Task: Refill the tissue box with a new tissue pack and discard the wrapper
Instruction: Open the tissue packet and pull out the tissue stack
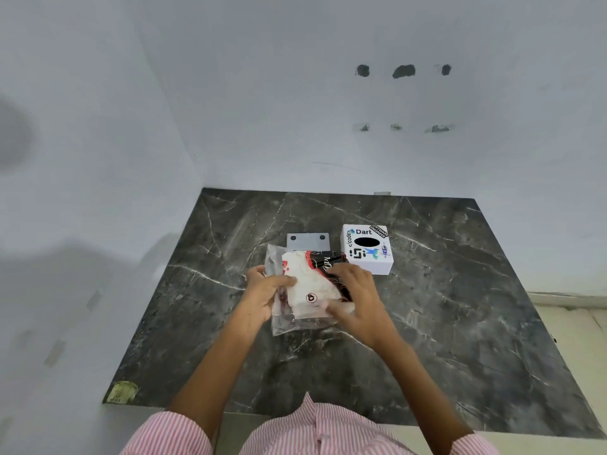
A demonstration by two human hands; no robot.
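Currently, both hands are closed on the tissue pack point(308, 284), held just above the dark marble table point(460, 290) at its centre. The left hand point(266, 290) pinches the clear plastic wrapper point(279, 320) at the pack's 9 o'clock edge; the right hand point(354, 293) clamps the printed red-and-black end at 3 o'clock, thumb pressed on the white tissue stack. The wrapper appears opened, with loose film hanging toward 6 o'clock and rising at 11 o'clock.

The tissue box point(368, 249), white with stickers and a dark oval slot on top, stands at 1 o'clock from the pack, just beyond the right hand's fingertips. A grey plate point(308, 241) with two holes lies at 12 o'clock, partly covered by the pack; it may be the box's base panel, though this cannot be confirmed.

Handling assessment: the pack is judged light, soft and compressible. The film is likely slick, so a fingertip pinch on a free edge should hold better than a flat palm. The tissue stack probably splays if gripped by one corner; support it across both long sides, with thumb above and fingers beneath, while the wrapper is drawn off toward 9 o'clock.

No waste container is visible.
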